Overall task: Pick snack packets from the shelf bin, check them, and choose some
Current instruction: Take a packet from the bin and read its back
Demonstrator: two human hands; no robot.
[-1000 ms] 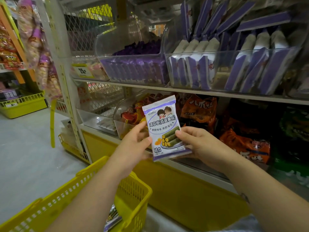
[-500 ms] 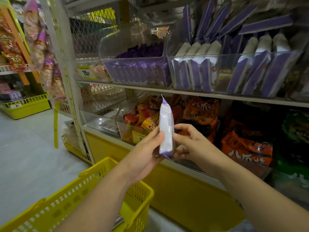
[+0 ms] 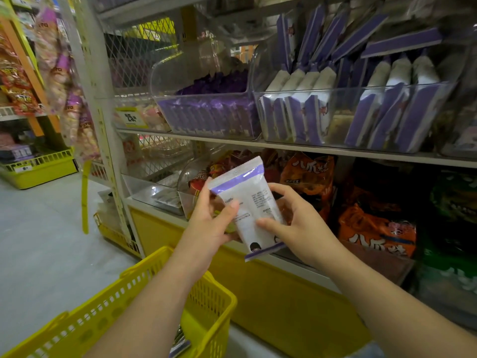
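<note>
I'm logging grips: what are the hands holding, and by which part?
One packet, in both hands: the left hand pinches its left edge, the right hand its lower right edge, thumbs on the printed back.

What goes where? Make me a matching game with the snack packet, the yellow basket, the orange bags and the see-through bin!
Things:
1. snack packet
2. yellow basket
3. orange bags
4. clear bin

Places:
A. on the lower shelf
B. on the upper shelf
C. held between the left hand and right hand
D. below the hands

Pairs: 1-C, 2-D, 3-A, 4-B
</note>
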